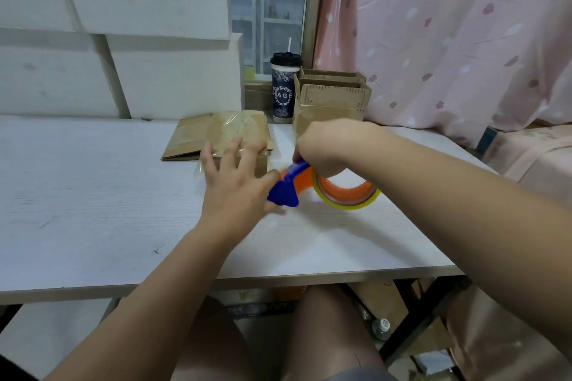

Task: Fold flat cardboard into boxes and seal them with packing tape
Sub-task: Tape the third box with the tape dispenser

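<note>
Centre frame: left hand (238, 185), fingers splayed flat, presses brown cardboard box (261, 164); right hand (322, 148) grips blue plastic tape dispenser (286, 192).

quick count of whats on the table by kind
open boxes: 2
taped box: 1
flat cardboard: 1
cup: 1
tape dispenser: 1
total: 6

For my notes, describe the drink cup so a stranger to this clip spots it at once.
Find the window behind the white table. Below its sill, at the table's far edge, the cup stands between the flat cardboard and the open boxes. Alone among brown cardboard, it is dark blue and patterned, with a black lid and a white straw.
</note>
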`<state>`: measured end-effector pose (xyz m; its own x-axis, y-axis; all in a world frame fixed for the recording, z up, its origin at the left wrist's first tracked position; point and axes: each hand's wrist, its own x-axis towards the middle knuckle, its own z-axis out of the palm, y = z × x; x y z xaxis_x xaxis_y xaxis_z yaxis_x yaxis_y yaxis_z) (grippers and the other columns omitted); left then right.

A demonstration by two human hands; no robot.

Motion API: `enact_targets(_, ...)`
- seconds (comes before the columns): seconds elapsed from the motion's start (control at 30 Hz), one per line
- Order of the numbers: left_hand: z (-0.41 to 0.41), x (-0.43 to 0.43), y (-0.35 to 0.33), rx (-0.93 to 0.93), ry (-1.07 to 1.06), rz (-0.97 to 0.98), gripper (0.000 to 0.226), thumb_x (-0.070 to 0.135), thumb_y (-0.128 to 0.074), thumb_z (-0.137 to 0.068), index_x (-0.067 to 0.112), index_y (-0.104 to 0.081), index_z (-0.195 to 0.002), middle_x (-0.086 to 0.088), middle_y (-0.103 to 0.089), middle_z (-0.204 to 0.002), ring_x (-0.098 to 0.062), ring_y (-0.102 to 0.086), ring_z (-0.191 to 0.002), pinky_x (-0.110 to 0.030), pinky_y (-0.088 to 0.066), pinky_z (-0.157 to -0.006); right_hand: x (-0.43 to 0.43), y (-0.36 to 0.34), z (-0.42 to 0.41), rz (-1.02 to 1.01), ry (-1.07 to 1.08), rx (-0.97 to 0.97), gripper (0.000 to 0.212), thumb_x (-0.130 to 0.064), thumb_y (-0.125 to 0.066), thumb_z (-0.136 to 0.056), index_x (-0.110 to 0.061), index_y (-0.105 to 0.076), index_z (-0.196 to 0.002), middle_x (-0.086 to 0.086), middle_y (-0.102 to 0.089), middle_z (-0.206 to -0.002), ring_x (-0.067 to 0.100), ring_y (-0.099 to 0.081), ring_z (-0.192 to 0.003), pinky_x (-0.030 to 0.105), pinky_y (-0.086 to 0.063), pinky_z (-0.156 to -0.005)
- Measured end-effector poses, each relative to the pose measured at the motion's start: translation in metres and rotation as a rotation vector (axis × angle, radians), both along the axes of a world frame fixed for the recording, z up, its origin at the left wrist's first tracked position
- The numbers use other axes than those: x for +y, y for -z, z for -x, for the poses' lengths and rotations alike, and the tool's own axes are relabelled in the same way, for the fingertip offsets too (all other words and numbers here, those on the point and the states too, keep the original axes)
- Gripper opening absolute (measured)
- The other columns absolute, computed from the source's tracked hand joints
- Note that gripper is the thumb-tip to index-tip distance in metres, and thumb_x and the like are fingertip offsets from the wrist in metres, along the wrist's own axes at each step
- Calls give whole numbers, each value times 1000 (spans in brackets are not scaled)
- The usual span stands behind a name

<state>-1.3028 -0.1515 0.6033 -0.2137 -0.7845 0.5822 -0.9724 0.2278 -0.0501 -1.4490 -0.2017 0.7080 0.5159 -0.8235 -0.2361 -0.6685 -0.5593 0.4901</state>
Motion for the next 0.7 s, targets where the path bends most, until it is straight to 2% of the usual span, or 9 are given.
enact_targets(0.07, -2, 1, -1, -38, 4, -53, 42, 48, -86, -51, 22, -72, -81, -15, -56, -125, -47, -48, -119, -68, -19, -99, -5, 5, 7, -103, 26, -41, 52, -4, -47, -88, -26, -49, -135, 0, -57, -101, 20, -51, -89, 31, -41, -72)
enact_targets(0.13, -3, 4, -9, -29, 26, -69, 38, 48, -84, -55, 25, -74, -84, -16, -53, -129, -47, -44, -123, -69, -17, -99, -9, 5, 18, -213, 55, -56, 56, -1, -47, -85, -29, -50, -133, 1, -59, -100, 20, -50, -83, 28, -39, -67)
enact_targets(0.17, -1, 7, -15, -43, 24, -108, 39, 53, -79, -60, 28, -74, -90, -14, -48, -135, -45, -37, -129, -68, -12, -102, -11, 6, 24, -287, 77, -62, 53, 2, -47, -82, -27, -55, -126, 2, -59, -92, 20, -50, -75, 27, -39, -60)
enact_targets(0.23, -1, 9, -23, -74, 31, -198, 50, 66, -65, -66, 37, -69, -106, -6, -28, -149, -37, -15, -140, -61, 0, -109, -15, 13, 34, -454, 143, -121, 32, 5, -51, -80, -21, -59, -97, 1, -52, -71, 19, -45, -58, 23, -37, -47)
enact_targets(0.27, -3, 9, -27, -77, 51, -234, 55, 71, -60, -66, 40, -67, -111, -2, -20, -152, -32, -8, -143, -59, 3, -111, -16, 18, 38, -535, 166, -162, 28, 7, -53, -79, -20, -54, -85, 0, -49, -65, 18, -44, -54, 24, -38, -47)
enact_targets(0.33, -6, 9, -35, -72, 75, -312, 58, 75, -57, -63, 42, -66, -110, 2, -14, -153, -27, -3, -143, -57, 3, -112, -17, 25, 42, -647, 188, -222, 30, 11, -54, -78, -19, -50, -76, -2, -49, -62, 17, -47, -53, 26, -39, -51)
enact_targets(0.5, -17, 11, -38, 81, 157, -354, 40, 68, -63, -65, 37, -69, -89, 10, -21, -153, -16, -9, -143, -42, 2, -113, -21, 33, 48, -773, 187, -374, 27, 10, -58, -72, -17, -58, -77, -8, -58, -57, 5, -54, -48, 17, -40, -44)
enact_targets(0.63, -22, 14, -41, 257, 215, -386, 52, 86, -53, -50, 39, -61, -72, 15, -34, -148, -9, -18, -141, -33, -2, -109, -25, 50, 55, -938, 177, -511, 34, 3, -57, -74, -4, -62, -107, 11, -67, -90, 21, -60, -78, 35, -50, -65)
enact_targets(0.7, -22, 12, -40, 307, 216, -355, 47, 81, -42, -53, 38, -56, -65, 16, -39, -144, -4, -23, -137, -29, -4, -107, -25, 53, 61, -1067, 219, -611, 25, 5, -59, -85, -8, -63, -106, 9, -69, -96, 20, -63, -85, 38, -54, -74)
